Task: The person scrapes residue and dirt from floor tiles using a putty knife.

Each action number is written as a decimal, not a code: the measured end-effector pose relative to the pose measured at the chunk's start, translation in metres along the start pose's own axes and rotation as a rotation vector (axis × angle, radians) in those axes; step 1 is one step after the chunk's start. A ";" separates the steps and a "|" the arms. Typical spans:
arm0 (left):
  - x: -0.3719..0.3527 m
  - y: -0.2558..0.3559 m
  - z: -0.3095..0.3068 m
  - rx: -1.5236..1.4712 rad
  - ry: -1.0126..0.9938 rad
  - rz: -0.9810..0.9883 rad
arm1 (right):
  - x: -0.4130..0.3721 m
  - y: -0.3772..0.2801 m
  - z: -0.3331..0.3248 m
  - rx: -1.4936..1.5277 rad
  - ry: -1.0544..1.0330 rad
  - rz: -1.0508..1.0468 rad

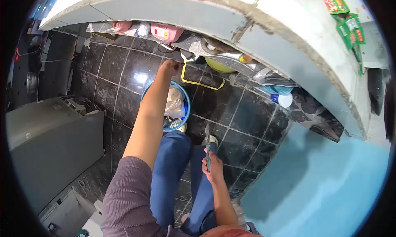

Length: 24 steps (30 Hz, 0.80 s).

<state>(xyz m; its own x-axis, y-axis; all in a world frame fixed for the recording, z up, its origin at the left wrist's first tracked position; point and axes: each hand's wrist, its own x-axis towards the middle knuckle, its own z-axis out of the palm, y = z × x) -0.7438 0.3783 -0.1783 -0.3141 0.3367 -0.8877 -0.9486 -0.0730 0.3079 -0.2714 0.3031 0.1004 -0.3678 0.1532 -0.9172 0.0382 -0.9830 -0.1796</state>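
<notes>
My left hand (174,66) reaches far forward to the low shelf under the counter. Its fingers look curled, and what they hold, if anything, is too small to make out. Right beside them is a dark item with yellow edging (202,85), next to a white object (189,56). Below my left forearm stands a blue basket (189,107) with a clear plastic bag (175,103) inside. Over my right thigh, my right hand (213,167) is wrapped round the dark green handle of a knife (207,133), its blade pointing forward.
A pink appliance (165,32), a yellow-green bowl (220,66) and a white cup (284,100) sit along the low shelf. The counter (280,14) overhangs it, with green sachets (350,30) at right. A grey cabinet-like box (57,142) stands left, a light-blue surface (317,175) right.
</notes>
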 end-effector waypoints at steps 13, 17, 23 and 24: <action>-0.034 0.004 0.040 0.854 0.251 0.746 | 0.016 -0.006 0.023 -0.260 0.143 -0.104; -0.096 -0.006 -0.055 1.633 0.661 1.067 | 0.013 0.019 0.008 -0.247 0.234 -0.143; -0.186 -0.034 -0.227 0.923 0.466 0.649 | 0.018 0.070 -0.021 -0.251 0.375 -0.154; -0.215 -0.039 -0.222 0.745 0.355 0.330 | 0.018 0.075 -0.023 -0.257 0.374 -0.154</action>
<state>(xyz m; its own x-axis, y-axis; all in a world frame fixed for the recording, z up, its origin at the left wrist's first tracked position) -0.6479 0.1003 -0.0756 -0.6777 0.0868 -0.7302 -0.5751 0.5563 0.5998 -0.2541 0.2340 0.0626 -0.0298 0.3674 -0.9296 0.2550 -0.8964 -0.3625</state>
